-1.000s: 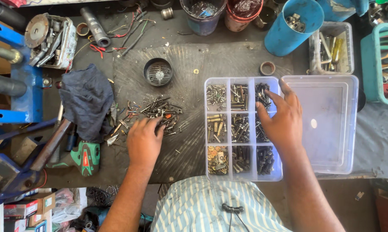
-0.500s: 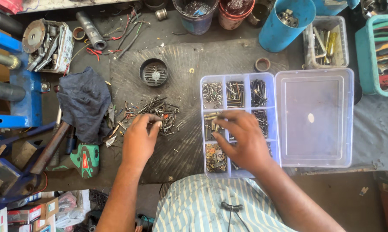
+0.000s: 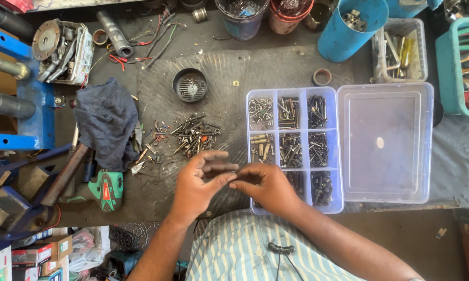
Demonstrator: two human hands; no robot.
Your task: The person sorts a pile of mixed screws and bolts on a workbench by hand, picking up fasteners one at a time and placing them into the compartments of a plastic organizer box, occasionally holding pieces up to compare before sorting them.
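**Two hands meet fingertip to fingertip over the sorting box's near corner**

The left hand (image 3: 200,182) and the right hand (image 3: 265,187) come together in front of the striped shirt (image 3: 245,250), their fingertips touching. The left fingers (image 3: 219,167) are stretched out side by side and pressed close. The right fingers (image 3: 242,183) are curled together toward them. Whether something small is pinched between them cannot be told.

Just beyond the left fingertips lies the loose pile of screws and bolts (image 3: 193,136) on the dark mat (image 3: 234,67). Beyond and beside the right fingers sits the clear compartment box (image 3: 296,93), open, its cells filled with sorted fasteners; the right hand covers its near-left corner. The box's lid (image 3: 385,143) lies flat further to the right of the right fingers. Left of the left hand are a dark cloth (image 3: 107,122) and a green power tool (image 3: 107,190). A round black grille (image 3: 189,84) sits beyond the pile.
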